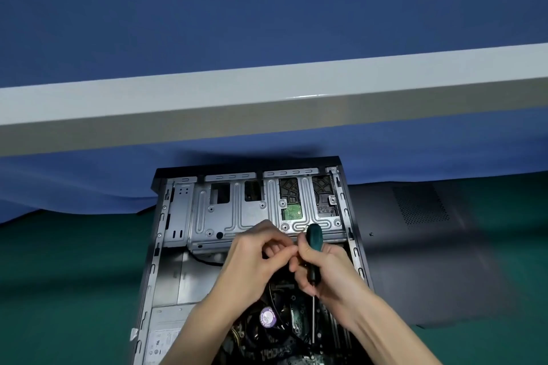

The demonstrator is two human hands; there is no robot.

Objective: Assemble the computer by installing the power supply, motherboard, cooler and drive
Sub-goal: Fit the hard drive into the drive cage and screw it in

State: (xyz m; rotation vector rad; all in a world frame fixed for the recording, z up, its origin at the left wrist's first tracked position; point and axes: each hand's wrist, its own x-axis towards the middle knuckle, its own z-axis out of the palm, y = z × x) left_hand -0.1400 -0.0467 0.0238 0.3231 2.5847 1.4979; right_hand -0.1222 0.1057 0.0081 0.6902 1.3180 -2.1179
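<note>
Your right hand (326, 272) is wrapped tight around the green handle of a screwdriver (313, 249). The handle points up and the thin metal shaft points down the frame, over the dark inside of the computer case (154, 260). Your left hand (255, 255) is just beside it, with its fingers curled in and the tips close to your right thumb. You cannot tell if it pinches something small.

The case lies open in the lower middle of the frame on a green mat (59, 290). The drive (292, 211) sits in the metal cage just above your hands, with its small green board showing. The cooler (268, 317) is between your wrists and has a round purple sticker. The power supply (166, 335) is at the lower left and has a white label. The writing on both is too blurry to read.

The bottom of the case is cut off. A dark side panel (415, 246) lies to the right.
</note>
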